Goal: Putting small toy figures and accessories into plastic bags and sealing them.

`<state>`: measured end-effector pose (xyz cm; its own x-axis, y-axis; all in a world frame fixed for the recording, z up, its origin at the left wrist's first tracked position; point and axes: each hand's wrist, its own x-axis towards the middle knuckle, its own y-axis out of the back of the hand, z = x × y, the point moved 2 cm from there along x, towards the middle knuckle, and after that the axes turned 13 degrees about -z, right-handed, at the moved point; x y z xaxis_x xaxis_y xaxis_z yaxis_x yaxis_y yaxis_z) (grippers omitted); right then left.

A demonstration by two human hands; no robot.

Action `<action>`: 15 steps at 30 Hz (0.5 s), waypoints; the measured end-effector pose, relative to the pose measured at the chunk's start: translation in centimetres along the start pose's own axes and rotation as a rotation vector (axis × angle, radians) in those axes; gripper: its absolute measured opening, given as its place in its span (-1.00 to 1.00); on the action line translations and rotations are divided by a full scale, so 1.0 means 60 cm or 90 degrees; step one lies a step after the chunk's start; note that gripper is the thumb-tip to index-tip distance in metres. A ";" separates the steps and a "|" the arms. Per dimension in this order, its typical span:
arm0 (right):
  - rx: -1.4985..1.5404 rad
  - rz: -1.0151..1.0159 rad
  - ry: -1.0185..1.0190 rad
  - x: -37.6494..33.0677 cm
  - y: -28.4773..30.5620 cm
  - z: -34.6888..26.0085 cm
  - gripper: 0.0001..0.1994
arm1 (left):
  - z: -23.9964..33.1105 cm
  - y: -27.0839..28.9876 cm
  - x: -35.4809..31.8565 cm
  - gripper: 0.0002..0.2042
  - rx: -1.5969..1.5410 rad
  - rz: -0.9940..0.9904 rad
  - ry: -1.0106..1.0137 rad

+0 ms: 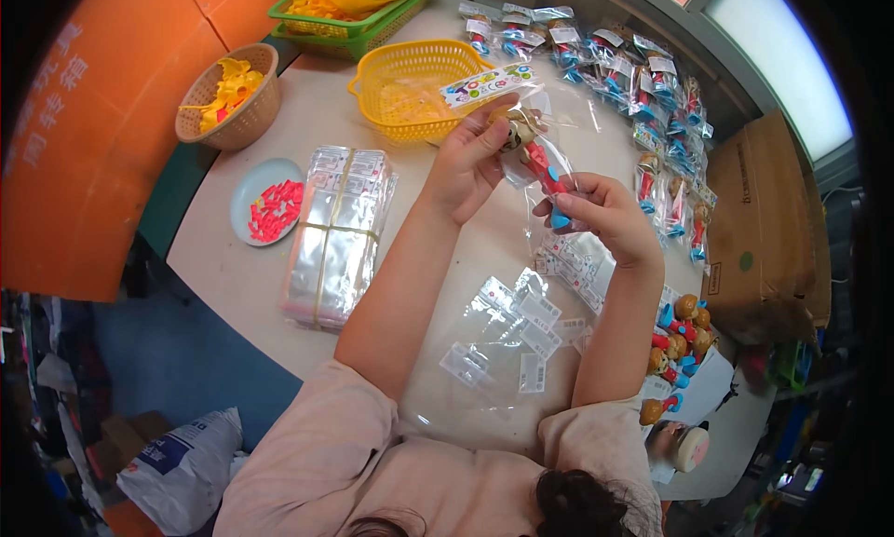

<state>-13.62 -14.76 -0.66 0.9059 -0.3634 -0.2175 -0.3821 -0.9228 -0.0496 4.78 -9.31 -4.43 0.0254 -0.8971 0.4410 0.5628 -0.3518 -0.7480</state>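
Over the middle of the table, a small toy figure (540,164) with a brown round head, red body and blue base is held slantwise between my two hands. My left hand (467,163) grips it by the head, fingers curled in. At its lower blue end, the fingers of my right hand (603,217) are closed on it. A clear plastic bag (570,108) with a printed header strip (486,84) spreads around the toy. How far the toy sits inside the bag I cannot tell. Under my forearms lie several flat clear bags with printed labels (540,312).
Banded clear bags (340,234) lie left, beside a plate (244,211) of small pink pieces. Yellow (410,62), tan (251,118) and green (368,41) baskets stand behind. Bagged toys (643,81) line the far right near a cardboard box (768,230); loose toys (678,351) lie nearer.
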 end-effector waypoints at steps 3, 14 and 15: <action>-0.049 0.013 -0.010 0.005 -0.008 -0.001 -0.61 | -0.001 0.003 -0.003 -0.66 0.021 0.007 -0.010; -0.086 0.063 0.074 0.021 -0.024 0.004 -0.60 | 0.005 -0.003 -0.003 -0.66 0.169 0.055 -0.053; -0.104 0.081 0.060 0.020 -0.021 0.006 -0.63 | 0.005 -0.002 -0.002 -0.69 0.160 0.066 -0.071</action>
<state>-12.11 -13.98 -1.22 0.8687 -0.4809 -0.1190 -0.4661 -0.8747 0.1324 4.96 -9.09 -4.24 0.1769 -0.8848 0.4311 0.7394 -0.1696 -0.6515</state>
